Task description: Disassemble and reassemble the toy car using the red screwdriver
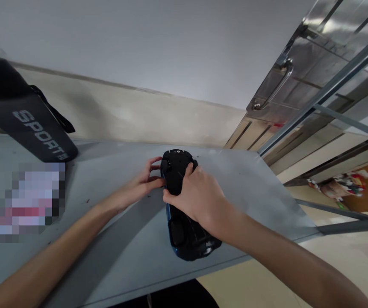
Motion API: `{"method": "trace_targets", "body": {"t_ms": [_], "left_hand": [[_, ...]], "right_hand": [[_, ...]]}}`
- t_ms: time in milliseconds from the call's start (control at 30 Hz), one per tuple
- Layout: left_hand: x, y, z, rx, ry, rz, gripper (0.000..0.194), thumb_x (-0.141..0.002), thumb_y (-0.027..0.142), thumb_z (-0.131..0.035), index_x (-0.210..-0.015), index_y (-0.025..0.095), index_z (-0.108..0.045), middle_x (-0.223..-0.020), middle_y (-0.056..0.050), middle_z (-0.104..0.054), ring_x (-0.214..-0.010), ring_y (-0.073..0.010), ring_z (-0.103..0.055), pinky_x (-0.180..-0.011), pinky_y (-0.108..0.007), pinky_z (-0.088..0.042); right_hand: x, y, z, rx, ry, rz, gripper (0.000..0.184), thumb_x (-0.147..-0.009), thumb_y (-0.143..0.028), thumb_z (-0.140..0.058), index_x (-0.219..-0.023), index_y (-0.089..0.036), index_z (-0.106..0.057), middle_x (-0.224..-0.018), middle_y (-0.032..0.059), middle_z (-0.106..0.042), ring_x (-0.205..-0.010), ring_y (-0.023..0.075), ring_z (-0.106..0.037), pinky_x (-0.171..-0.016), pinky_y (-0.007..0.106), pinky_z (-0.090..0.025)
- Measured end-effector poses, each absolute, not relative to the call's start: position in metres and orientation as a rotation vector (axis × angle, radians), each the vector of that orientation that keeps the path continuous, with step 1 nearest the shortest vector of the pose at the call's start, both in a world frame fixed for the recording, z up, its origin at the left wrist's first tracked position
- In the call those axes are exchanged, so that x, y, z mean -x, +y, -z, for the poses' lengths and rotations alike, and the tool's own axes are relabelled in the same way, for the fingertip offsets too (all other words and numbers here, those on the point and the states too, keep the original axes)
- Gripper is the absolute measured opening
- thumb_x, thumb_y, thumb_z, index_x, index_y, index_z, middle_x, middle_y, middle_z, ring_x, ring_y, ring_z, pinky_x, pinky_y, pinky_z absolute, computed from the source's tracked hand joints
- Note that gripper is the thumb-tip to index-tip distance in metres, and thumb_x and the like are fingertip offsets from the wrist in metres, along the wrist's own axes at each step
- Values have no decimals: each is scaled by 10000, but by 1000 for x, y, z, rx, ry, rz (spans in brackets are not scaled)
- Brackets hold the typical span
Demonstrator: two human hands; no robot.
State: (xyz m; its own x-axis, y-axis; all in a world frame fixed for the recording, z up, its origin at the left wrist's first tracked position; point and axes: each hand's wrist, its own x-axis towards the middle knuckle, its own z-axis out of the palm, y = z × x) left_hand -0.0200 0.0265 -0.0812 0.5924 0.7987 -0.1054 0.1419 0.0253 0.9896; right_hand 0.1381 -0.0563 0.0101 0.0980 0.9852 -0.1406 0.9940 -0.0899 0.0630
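Note:
A black toy car with a blue edge (184,231) lies upside down on the grey table (254,188), its underside facing up. My right hand (196,196) lies over the middle of the car, fingers curled round its body. My left hand (145,182) touches the car's left side near its far end, fingers bent against it.
A black bag with the word SPORTS (26,119) stands at the table's far left. A blurred-out patch (30,201) lies on the table's left part. A metal door with a handle (280,81) and metal bars (331,85) are to the right. The table's near edge runs just under the car.

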Motion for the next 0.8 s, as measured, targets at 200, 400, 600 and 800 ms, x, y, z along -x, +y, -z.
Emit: {"method": "trace_targets", "body": {"t_ms": [200, 400, 600, 800], "left_hand": [[19, 26, 79, -1506, 860, -627, 818, -863, 441, -706, -1577, 286, -337, -1632, -170, -454, -1291, -343, -659, -1160, -560, -463], [18, 24, 80, -1552, 869, -623, 820, -871, 456, -662, -1595, 276, -324, -1675, -175, -407, -1277, -328, -676, -1135, -526, -493], [19, 26, 82, -1546, 861, -625, 797, -878, 468, -681, -1592, 316, -360, -1676, -143, -425, -1304, -349, -663, -1153, -548, -483], [19, 26, 84, -1516, 884, -623, 846, -892, 526, -700, -1622, 326, -323, -1689, -152, -410, -1333, -367, -651, -1150, -563, -489]], "right_hand": [[-140, -58, -10, -2189, 2037, 64, 937, -980, -620, -546, -1480, 170, -486, -1090, 320, -746, -1005, 382, -735, -745, 398, -573], [-138, -59, -12, -2199, 1988, 91, 945, -983, -629, -529, -1519, 146, -458, -1115, 310, -728, -978, 361, -739, -717, 386, -585], [-140, -58, -21, -2178, 1994, 91, 914, -985, -647, -498, -1505, 105, -501, -1128, 292, -738, -1018, 371, -731, -739, 403, -595], [-141, -57, -16, -2159, 1988, 85, 857, -978, -608, -543, -1455, 104, -537, -1122, 302, -737, -1054, 382, -713, -734, 411, -601]]}}
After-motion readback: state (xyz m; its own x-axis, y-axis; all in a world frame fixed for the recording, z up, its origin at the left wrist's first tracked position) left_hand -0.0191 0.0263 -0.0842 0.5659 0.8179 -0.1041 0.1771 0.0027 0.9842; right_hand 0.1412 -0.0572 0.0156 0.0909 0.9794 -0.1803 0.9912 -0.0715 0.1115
